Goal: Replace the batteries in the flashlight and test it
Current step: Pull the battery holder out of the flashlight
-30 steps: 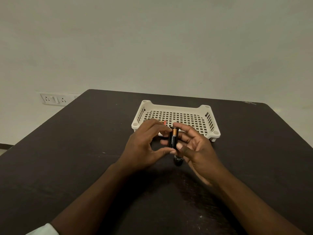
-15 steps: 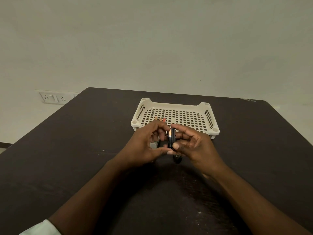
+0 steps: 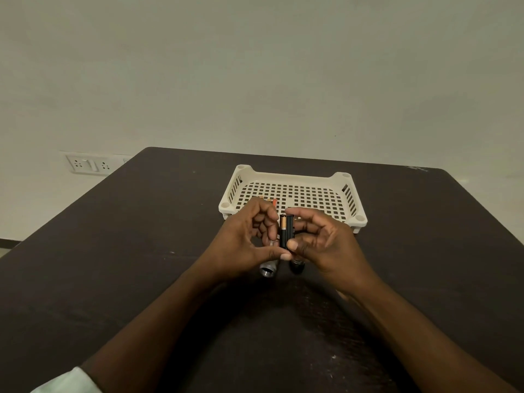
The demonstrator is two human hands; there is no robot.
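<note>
Compared to a second ago the left hand (image 3: 243, 239) has closed in, so both it and the right hand (image 3: 320, 242) now pinch the battery (image 3: 283, 232) against the black holder (image 3: 289, 229) mid-frame (looks like it's getting seated).

Single head-worn camera, looking forward and down across the dark table (image 3: 119, 251). Near the table's front edge; the white perforated tray (image 3: 292, 177) sits mid-frame, wall beyond it.

Both forearms reach forward, converging at centre. Left hand (image 3: 243, 239) curled, thumb extended rightward, its tip touching the right thumb. Right hand (image 3: 326, 245) with fingers (image 3: 304, 219) arched over, apparently pinching; contact partly hidden.
</note>
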